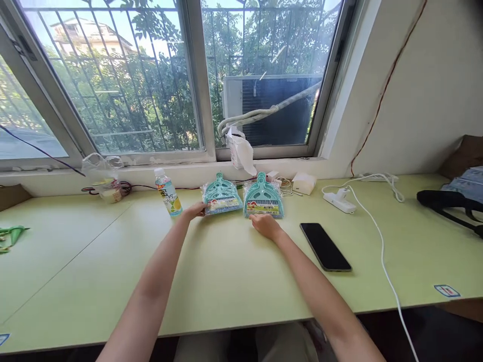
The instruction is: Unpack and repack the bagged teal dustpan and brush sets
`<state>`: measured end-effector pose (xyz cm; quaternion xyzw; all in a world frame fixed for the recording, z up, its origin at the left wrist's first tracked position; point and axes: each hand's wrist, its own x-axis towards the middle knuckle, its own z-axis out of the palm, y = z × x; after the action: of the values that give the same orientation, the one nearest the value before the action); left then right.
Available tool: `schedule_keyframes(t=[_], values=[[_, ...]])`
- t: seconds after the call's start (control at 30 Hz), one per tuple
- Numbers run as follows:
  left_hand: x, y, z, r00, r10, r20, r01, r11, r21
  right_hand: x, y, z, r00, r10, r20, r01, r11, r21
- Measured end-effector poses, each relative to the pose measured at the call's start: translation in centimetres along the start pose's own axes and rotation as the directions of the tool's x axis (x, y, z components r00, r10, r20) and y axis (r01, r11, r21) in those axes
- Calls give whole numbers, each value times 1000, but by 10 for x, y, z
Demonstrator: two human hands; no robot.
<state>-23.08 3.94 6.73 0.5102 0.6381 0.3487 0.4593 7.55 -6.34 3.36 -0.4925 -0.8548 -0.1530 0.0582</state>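
Note:
Two small teal dustpan-and-brush sets in clear plastic wrap lie side by side near the back of the table, handles pointing to the window. My left hand (195,209) grips the left edge of the left dustpan set (221,195), which sits slightly turned. At the near edge of the right dustpan set (262,193), my right hand (265,224) has its fingers closed on the lower left corner. A printed label shows across the front of each set. The undersides of both sets are hidden.
A drink bottle (168,192) stands just left of my left hand. Right of my right arm lies a black phone (326,246). Farther right are a power strip (339,201) with a white cable (382,246) and a black strap-like item (449,201). A tissue pack (240,151) leans by the window.

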Motion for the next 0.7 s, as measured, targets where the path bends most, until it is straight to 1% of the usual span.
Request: schedule_keyframes(t=[0.07, 0.13, 0.17, 0.23, 0.3, 0.33, 0.4, 0.47, 0.53, 0.6, 0.67, 0.7], values=[[-8, 0, -7, 999, 10, 36, -7, 997, -78, -1, 1, 1, 1000, 6, 1, -6, 1000, 2], [-20, -5, -13, 999, 28, 27, -23, 989, -149, -2, 1, 1, 1000, 5, -30, -5, 1000, 8], [-27, -8, -15, 999, 38, 15, -35, 984, -175, -2, 0, 0, 997, -2, -74, 3, 1000, 11], [-43, -16, -17, 997, 77, 10, -72, 960, -269, -2, -6, -2, 974, -42, -222, 45, 999, 8], [-60, -26, -14, 990, 135, 39, -105, 891, -441, 0, -20, -8, 911, -111, -396, 110, 994, -26], [-68, -31, -11, 983, 170, 63, -110, 834, -541, 1, -30, -12, 871, -157, -465, 147, 987, -58], [-84, -38, -1, 968, 229, 106, -96, 721, -686, 2, -54, -21, 796, -259, -546, 214, 966, -146], [-97, -43, 10, 951, 280, 130, -91, 657, -749, 2, -77, -28, 747, -327, -579, 246, 945, -217], [-106, -46, 19, 938, 315, 145, -90, 626, -775, 2, -92, -31, 730, -361, -581, 266, 932, -245], [-112, -46, 26, 934, 322, 158, -78, 612, -787, 1, -97, -30, 720, -380, -581, 295, 925, -239], [-116, -47, 30, 933, 317, 172, -60, 607, -792, -1, -93, -26, 713, -379, -589, 330, 924, -195], [-117, -48, 31, 932, 316, 180, -53, 607, -793, -1, -90, -24, 720, -366, -590, 342, 926, -158]])
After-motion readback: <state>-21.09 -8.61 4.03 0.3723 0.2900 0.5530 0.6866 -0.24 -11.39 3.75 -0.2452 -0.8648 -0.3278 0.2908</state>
